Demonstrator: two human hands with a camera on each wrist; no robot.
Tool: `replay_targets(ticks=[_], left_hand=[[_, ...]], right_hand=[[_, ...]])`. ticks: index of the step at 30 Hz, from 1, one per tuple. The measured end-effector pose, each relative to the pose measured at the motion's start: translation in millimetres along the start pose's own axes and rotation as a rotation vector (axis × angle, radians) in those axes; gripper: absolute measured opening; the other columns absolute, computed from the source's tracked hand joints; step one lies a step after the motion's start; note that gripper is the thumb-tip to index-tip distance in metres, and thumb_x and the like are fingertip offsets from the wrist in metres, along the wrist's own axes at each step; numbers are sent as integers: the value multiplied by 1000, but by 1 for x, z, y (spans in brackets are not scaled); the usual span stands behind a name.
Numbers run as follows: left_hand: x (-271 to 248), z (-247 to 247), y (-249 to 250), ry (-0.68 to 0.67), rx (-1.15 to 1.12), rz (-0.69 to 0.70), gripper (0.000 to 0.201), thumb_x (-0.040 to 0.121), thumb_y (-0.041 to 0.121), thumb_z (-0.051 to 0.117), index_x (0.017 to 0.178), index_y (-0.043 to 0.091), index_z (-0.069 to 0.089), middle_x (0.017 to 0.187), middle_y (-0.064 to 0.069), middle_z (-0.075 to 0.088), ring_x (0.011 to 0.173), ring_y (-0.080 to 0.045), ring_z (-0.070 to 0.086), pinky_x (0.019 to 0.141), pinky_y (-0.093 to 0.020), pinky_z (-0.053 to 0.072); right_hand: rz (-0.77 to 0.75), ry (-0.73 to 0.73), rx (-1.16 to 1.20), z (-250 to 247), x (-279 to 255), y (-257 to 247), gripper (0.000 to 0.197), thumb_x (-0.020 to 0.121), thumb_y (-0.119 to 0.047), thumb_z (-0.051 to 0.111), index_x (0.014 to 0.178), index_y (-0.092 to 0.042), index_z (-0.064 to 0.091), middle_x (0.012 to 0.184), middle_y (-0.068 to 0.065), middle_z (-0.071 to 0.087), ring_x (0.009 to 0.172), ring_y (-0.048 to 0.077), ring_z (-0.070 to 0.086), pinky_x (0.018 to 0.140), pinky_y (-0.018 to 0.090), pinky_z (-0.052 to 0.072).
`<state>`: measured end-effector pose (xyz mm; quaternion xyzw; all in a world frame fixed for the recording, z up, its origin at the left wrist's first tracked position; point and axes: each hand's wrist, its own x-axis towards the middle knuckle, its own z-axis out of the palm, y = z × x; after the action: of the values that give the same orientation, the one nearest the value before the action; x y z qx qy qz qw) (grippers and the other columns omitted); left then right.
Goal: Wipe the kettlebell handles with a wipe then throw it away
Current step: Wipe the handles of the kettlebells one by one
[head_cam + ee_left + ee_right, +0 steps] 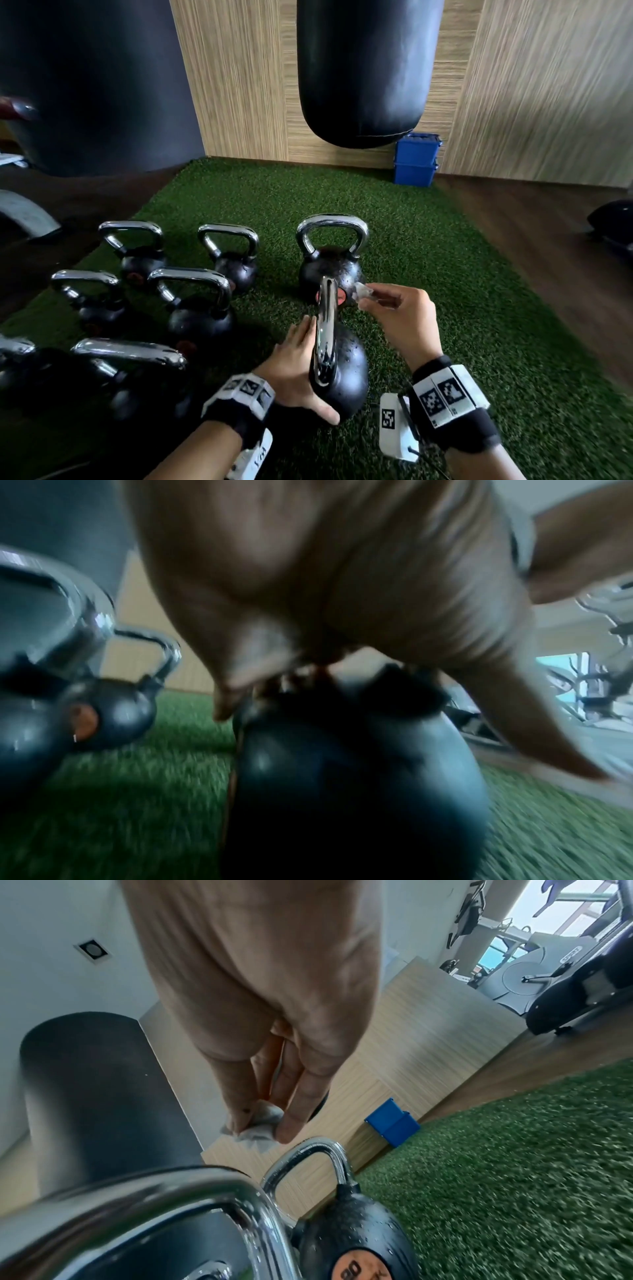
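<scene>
Two hands work on the nearest kettlebell (340, 373), which stands on the green turf (462, 308) directly in front of the person, its chrome handle (326, 329) seen edge-on from the head view. The left hand (298, 370) lies flat against the left side of the ball, fingers extended beside the handle and thumb spread toward the base, bracing rather than gripping. The right hand (400, 315) pinches a small crumpled wipe (363, 292) between thumb and fingertips, held just beside the top of the handle and apparently not in contact with it. For a good pass, the wipe should probably be opened out so that it wraps the bar, then drawn along the top and down both legs while the left hand keeps the ball from rocking on the soft pile. Droplets show on the ball and chrome, so several passes may be needed. Six further kettlebells stand on the turf to the left and ahead. Beyond them are a wood-grain wall (239, 85), a hanging black punching bag (363, 68) and stacked blue boxes (416, 159); dark wood flooring (548, 240) borders the turf on the right.
</scene>
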<state>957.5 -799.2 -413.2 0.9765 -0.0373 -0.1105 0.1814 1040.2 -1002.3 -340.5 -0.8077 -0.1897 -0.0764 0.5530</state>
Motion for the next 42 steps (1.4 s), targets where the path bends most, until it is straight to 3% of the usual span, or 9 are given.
replay_targets(ticks=[6, 12, 15, 18, 25, 29, 34, 39, 42], left_hand=[[6, 22, 1, 286, 63, 80, 122, 75, 76, 64, 162, 9, 10, 168, -9, 16, 155, -26, 14, 127, -42, 12], [4, 10, -9, 328, -98, 238, 106, 72, 50, 86, 151, 0, 36, 154, -18, 41, 146, -32, 36, 126, -36, 20], [5, -5, -21, 257, -152, 317, 93, 69, 43, 92, 142, 5, 50, 144, -10, 49, 137, -19, 39, 123, -26, 21], [12, -6, -22, 164, -29, 324, 69, 74, 54, 83, 123, 10, 64, 129, -5, 61, 135, -20, 44, 124, -32, 20], [13, -1, -27, 205, 12, 354, 118, 67, 65, 85, 156, 13, 29, 159, -12, 30, 148, -22, 19, 123, -18, -7], [8, 0, -26, 236, -11, 356, 123, 68, 64, 84, 158, 13, 18, 157, -13, 26, 144, -19, 16, 121, -21, -6], [7, -1, -23, 215, -100, 275, 127, 66, 56, 90, 159, 11, 15, 149, 5, 21, 148, -18, 18, 120, -20, -1], [5, -1, -24, 156, -203, 199, 127, 65, 53, 92, 157, 21, 10, 137, 18, 16, 148, -16, 23, 126, -26, 12], [7, 0, -25, 130, -113, 211, 105, 69, 58, 87, 151, 16, 35, 141, 14, 21, 145, -16, 23, 128, -27, 10]], right_hand=[[76, -63, -57, 30, 8, 34, 22, 78, -17, 84, 85, -37, 79, 83, -20, 75, 74, -13, 68, 74, 10, 56], [226, -68, 1, 55, 15, 55, 23, 80, -5, 79, 101, -15, 79, 100, 3, 78, 94, 18, 73, 92, 44, 58], [199, -39, -36, 59, 11, 55, 33, 74, -15, 85, 80, -45, 74, 80, -21, 73, 81, -6, 68, 84, 20, 56], [244, -62, -47, 64, 10, 51, 28, 70, -20, 89, 79, -43, 77, 69, -26, 71, 74, -9, 66, 77, 11, 50], [370, -82, -69, 70, 20, 48, 24, 71, -16, 90, 94, -20, 81, 87, -2, 78, 74, 7, 69, 81, 28, 60], [193, 19, -74, 67, 28, 41, 25, 78, -15, 85, 102, -16, 80, 96, -2, 78, 81, 6, 69, 84, 27, 59], [115, 31, -62, 65, 26, 39, 29, 78, -9, 84, 106, -9, 78, 94, -4, 76, 65, -19, 61, 65, -3, 45], [-147, 86, -192, 55, 24, 23, 21, 80, -4, 81, 101, -7, 79, 92, 9, 78, 72, 15, 70, 74, 35, 60], [-348, 126, -271, 51, 13, 20, 32, 75, 9, 79, 102, -9, 79, 92, 4, 77, 75, 12, 72, 73, 31, 62]])
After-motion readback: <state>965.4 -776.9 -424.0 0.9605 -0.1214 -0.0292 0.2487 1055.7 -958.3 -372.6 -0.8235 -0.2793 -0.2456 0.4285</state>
